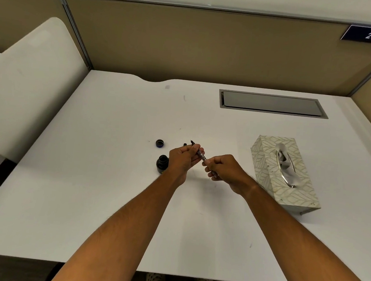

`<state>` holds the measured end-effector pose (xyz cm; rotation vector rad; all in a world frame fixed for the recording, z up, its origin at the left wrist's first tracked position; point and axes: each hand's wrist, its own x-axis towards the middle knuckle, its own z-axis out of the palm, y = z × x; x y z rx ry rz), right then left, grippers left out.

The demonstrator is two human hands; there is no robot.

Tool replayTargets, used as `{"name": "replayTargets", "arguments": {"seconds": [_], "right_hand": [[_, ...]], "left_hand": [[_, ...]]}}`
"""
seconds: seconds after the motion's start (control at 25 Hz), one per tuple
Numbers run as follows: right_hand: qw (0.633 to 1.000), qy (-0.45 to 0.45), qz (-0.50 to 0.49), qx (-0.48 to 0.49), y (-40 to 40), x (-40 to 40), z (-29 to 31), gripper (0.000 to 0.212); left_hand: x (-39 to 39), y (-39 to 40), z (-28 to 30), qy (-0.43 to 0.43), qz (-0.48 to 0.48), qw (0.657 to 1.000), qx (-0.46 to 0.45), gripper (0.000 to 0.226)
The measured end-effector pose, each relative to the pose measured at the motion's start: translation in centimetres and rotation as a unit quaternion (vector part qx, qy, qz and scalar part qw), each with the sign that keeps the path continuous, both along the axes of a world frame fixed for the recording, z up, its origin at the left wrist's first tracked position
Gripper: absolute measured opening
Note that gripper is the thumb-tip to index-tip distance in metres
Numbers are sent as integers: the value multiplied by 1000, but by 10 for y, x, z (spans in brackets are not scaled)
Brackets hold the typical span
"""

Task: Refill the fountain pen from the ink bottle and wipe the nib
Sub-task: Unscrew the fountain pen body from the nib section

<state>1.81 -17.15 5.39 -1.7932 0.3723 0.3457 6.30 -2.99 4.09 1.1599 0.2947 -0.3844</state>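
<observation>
Both hands grip the fountain pen (201, 156): left hand (182, 159) pinching the nib end, right hand (224, 171) the rear. Uncapped ink bottle (162, 163) at 9 o'clock of the left hand.

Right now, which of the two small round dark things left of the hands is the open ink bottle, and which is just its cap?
The bottle is the taller one nearer the person, by the left hand. The flat blue-rimmed cap lies farther back.

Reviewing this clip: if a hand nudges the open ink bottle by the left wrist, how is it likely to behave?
The ink bottle looks squat and broad-based, so it would probably slide rather than tip. Its cap lies apart on the desk, so any jolt might spill ink. It looks like dark glass, likely heavy for its size.
</observation>
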Motion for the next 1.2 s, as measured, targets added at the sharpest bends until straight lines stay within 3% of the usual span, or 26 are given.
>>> {"name": "replayTargets", "arguments": {"seconds": [0.2, 0.52, 0.76, 0.92, 1.0, 1.2], "right_hand": [[999, -21, -10, -43, -4, 1, 2, 8], [988, -54, -56, -133, -4, 2, 4, 22], [1000, 20, 7, 18, -10, 2, 6, 23], [997, 44, -16, 60, -8, 4, 6, 6], [995, 58, -17, 82, -7, 4, 5, 9], [998, 59, 11, 28, -15, 1, -3, 6]], "left_hand": [[0, -2, 0, 5, 0, 1000, -1, 9], [0, -11, 4, 5, 19, 1000, -2, 9], [2, -8, 6, -3, -5, 1000, 6, 9], [3, -5, 7, -1, -12, 1000, 16, 9], [4, -3, 7, -2, -12, 1000, 18, 9], [9, 4, 7, 5, 6, 1000, 15, 9]]}}
